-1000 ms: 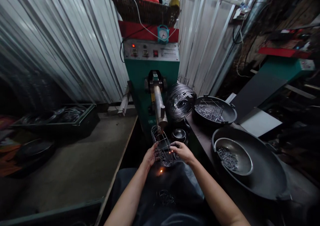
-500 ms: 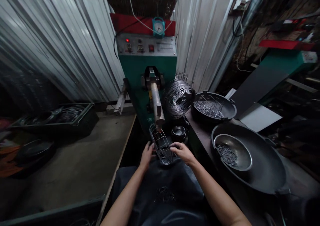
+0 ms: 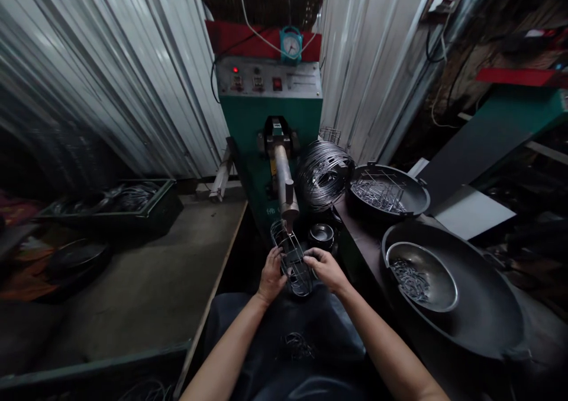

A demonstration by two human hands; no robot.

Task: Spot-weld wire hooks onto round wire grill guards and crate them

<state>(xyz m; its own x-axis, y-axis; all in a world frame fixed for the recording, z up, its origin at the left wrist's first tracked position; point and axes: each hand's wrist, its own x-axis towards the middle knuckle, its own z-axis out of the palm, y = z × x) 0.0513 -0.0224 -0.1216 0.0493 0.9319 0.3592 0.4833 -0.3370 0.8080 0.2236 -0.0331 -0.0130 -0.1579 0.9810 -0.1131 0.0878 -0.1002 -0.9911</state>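
Note:
A long, rounded wire basket [image 3: 300,287] is tilted in front of me, its far end beneath the metal electrode arm [image 3: 284,179] of a green spot welding machine [image 3: 242,114]. My left hand [image 3: 271,275] grips the basket's left side, fingers closed around the wires and thumb towards me. On the right side, my right hand [image 3: 325,267] pinches the basket's edge between thumb and fingers. Exactly where the electrode tip meets the wires is too dark to make out. Below the basket, short wire pieces [image 3: 297,346] lie on the dark apron [image 3: 328,324] over my lap.
A coil of wire [image 3: 326,173] stands right of the machine, near a small round dish [image 3: 320,233]. Further right are a black pan [image 3: 415,197] of wire pieces and a large pan [image 3: 483,294] holding a metal bowl [image 3: 444,280]. A green bin [image 3: 162,212] sits on the left floor.
My left hand has moved forward and inward, closing its fingers on the basket's side. My right hand keeps its pinch. The whole view has shifted slightly, so things appear further right.

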